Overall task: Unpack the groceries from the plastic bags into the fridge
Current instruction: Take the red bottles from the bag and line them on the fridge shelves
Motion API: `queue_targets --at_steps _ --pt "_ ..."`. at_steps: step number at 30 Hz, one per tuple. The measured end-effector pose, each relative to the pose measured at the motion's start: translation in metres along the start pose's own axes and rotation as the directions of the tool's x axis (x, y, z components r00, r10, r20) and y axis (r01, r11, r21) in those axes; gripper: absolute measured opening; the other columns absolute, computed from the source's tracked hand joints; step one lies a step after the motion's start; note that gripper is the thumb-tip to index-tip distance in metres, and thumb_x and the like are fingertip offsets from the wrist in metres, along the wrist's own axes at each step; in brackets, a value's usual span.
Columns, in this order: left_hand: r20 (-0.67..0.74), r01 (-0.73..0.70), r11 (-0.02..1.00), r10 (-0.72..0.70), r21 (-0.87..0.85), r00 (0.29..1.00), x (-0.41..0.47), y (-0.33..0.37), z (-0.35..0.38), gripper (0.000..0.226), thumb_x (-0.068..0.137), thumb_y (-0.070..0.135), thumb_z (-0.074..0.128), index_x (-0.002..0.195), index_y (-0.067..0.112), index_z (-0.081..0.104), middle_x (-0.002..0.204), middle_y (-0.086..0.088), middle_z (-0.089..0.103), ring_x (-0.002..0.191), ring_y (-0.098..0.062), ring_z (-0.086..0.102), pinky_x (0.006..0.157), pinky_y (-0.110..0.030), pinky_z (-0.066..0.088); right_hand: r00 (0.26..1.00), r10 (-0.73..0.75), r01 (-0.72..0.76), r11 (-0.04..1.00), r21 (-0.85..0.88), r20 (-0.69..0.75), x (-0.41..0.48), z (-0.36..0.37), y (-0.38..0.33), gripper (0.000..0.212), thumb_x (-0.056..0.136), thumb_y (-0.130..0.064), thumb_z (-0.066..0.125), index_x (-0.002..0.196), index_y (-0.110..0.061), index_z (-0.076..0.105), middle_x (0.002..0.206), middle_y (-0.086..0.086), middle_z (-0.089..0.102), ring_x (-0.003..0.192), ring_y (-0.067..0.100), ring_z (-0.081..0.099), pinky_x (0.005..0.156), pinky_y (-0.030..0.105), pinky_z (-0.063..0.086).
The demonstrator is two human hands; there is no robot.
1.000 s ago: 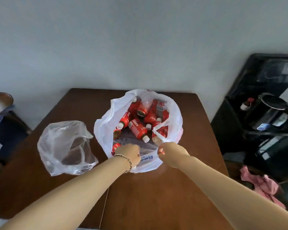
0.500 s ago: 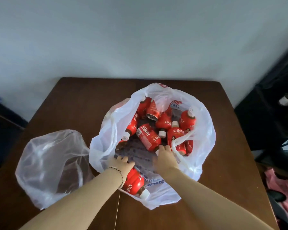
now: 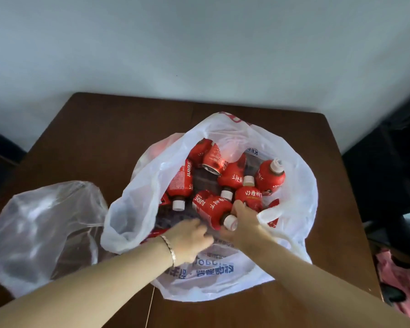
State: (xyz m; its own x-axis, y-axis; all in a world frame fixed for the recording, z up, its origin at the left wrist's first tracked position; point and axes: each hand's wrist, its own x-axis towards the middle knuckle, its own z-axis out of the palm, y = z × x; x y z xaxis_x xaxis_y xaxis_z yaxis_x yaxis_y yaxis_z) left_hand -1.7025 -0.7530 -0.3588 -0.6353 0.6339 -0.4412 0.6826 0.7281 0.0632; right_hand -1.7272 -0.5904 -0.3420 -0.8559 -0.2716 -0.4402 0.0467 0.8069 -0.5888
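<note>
Both hands now reach deeper into white plastic bag (image 3: 296,185) on brown table (image 3: 100,129). Right hand (image 3: 246,224): curled round neck of red juice bottle (image 3: 211,207), cap near-right, body running far-left. Left hand (image 3: 189,240): just beside, grip unclear.

You have a brown table (image 3: 100,143) pushed against a pale wall (image 3: 199,43). To the table's right you'll see dark furniture (image 3: 384,176), and beside its near right corner, a crumpled pink cloth (image 3: 394,274).
</note>
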Motion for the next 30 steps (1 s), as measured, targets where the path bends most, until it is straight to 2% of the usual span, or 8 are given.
queue_targets --at_steps 5,8,12,15,18,23,25,30 --pt "-0.416 0.055 0.989 -0.108 -0.136 0.903 -0.004 -0.027 -0.014 0.048 0.041 0.009 0.083 0.086 0.013 0.068 0.068 -0.003 0.061 0.057 -0.022 0.060 0.045 -0.029 0.054 0.999 -0.046 0.047 0.996 -0.073 0.024 -0.002 -0.028 -0.008 0.037 0.079 -0.031 0.072 0.090 -0.017 0.041 0.075 -0.008 0.043 0.069 0.010 0.045 0.053 0.011 0.030" --pt "-0.418 0.119 0.978 -0.182 -0.172 0.890 -0.003 -0.015 -0.019 0.056 0.054 0.016 0.080 0.107 0.011 0.064 0.077 -0.005 0.062 0.067 -0.022 0.061 0.050 -0.030 0.056 0.994 -0.105 0.105 0.992 -0.067 -0.004 0.005 -0.022 -0.014 0.033 0.080 -0.029 0.071 0.099 -0.011 0.050 0.091 0.002 0.060 0.079 0.016 0.053 0.063 0.019 0.041" --pt "-0.363 0.365 0.921 -0.390 -0.138 0.846 0.003 0.001 -0.018 0.070 0.088 0.035 0.044 0.149 0.014 0.016 0.116 -0.006 0.050 0.105 -0.024 0.048 0.066 -0.029 0.048 0.998 -0.064 0.063 0.997 -0.033 -0.019 0.008 -0.020 -0.023 0.019 0.081 -0.023 0.068 0.093 -0.014 0.057 0.094 0.004 0.059 0.084 0.018 0.056 0.072 0.026 0.044" --pt "-0.441 0.334 0.938 -0.340 -0.092 0.831 0.004 0.005 -0.016 0.069 0.083 0.059 0.035 0.135 0.015 0.049 0.082 -0.002 0.061 0.069 -0.019 0.058 0.044 -0.021 0.028 0.995 -0.060 0.068 0.992 -0.105 0.074 0.009 -0.024 -0.023 0.009 0.083 -0.008 0.055 0.086 -0.016 0.058 0.091 0.004 0.059 0.088 0.022 0.058 0.071 0.028 0.045" --pt "-0.529 0.309 0.951 -0.272 -0.020 0.804 0.015 -0.004 -0.015 0.057 0.078 0.062 0.040 0.102 0.020 0.070 0.056 0.001 0.056 0.041 -0.017 0.053 0.042 -0.018 0.019 0.991 0.055 -0.067 0.994 -0.087 -0.125 0.018 -0.040 -0.022 0.035 0.087 -0.002 0.047 0.116 -0.012 0.063 0.119 0.007 0.058 0.111 0.027 0.056 0.092 0.033 0.047" --pt "-0.513 0.303 0.949 -0.303 -0.087 0.803 0.024 -0.007 -0.021 0.046 0.088 0.050 0.051 0.120 0.018 0.056 0.087 -0.007 0.063 0.072 -0.027 0.064 0.052 -0.026 0.033 0.939 0.325 -0.341 0.923 -0.180 -0.113 0.059 -0.036 0.005 0.044 0.088 -0.034 0.045 0.121 -0.006 0.053 0.110 0.013 0.058 0.101 0.033 0.059 0.079 0.038 0.048" --pt "-0.519 0.284 0.947 -0.320 -0.150 0.793 0.021 -0.004 -0.022 0.039 0.083 0.044 0.048 0.108 0.019 0.064 0.072 -0.004 0.061 0.054 -0.024 0.061 0.045 -0.024 0.032 0.920 0.384 -0.392 0.906 -0.159 -0.083 0.069 -0.027 0.012 0.055 0.086 -0.045 0.044 0.127 -0.009 0.049 0.108 0.011 0.059 0.096 0.032 0.060 0.073 0.036 0.046" --pt "-0.553 0.214 0.961 -0.277 -0.176 0.786 0.025 -0.001 -0.008 0.036 0.068 0.043 0.054 0.098 0.025 0.047 0.057 0.003 0.055 0.038 -0.016 0.051 0.037 -0.018 0.037 0.830 0.549 -0.515 0.823 0.242 -0.100 0.063 -0.025 0.000 0.080 0.088 -0.031 0.064 0.144 0.002 0.017 0.138 0.018 0.041 0.126 0.034 0.045 0.100 0.039 0.039"
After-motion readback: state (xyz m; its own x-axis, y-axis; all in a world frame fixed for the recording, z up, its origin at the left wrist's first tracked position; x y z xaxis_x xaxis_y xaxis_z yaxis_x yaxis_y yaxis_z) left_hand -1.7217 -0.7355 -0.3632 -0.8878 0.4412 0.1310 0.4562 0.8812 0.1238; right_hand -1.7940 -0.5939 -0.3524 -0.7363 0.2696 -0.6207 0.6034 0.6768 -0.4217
